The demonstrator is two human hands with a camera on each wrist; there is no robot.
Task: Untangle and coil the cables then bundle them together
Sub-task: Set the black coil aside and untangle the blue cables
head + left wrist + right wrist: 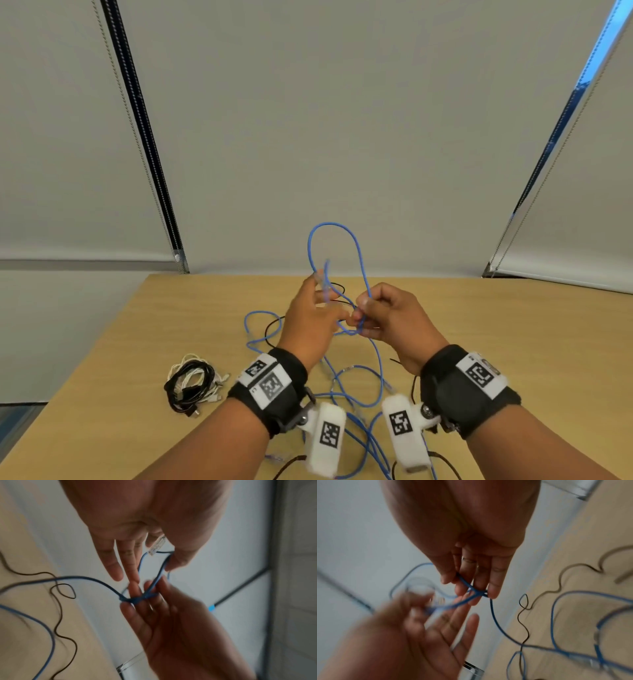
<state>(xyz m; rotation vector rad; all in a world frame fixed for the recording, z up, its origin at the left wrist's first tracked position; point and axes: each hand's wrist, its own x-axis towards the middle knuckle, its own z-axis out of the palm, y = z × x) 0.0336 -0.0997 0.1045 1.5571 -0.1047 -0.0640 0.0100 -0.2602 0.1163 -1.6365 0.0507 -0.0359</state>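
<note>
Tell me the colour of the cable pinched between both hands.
Blue. The cable loops up above the left hand and right hand; the head view shows it best.

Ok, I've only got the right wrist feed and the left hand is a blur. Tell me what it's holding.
Observer: In the left wrist view the left hand holds the clear plug at the end of the blue cable between thumb and forefinger.
Operator: Now tell me how much is already coiled.
Observer: The head view shows a coiled bundle of black and white cables lying on the table, beside the left wrist.
Operator: Describe what rises out of my frame.
Observer: A tall blue loop stands up from the right hand, which pinches the crossing.
</note>
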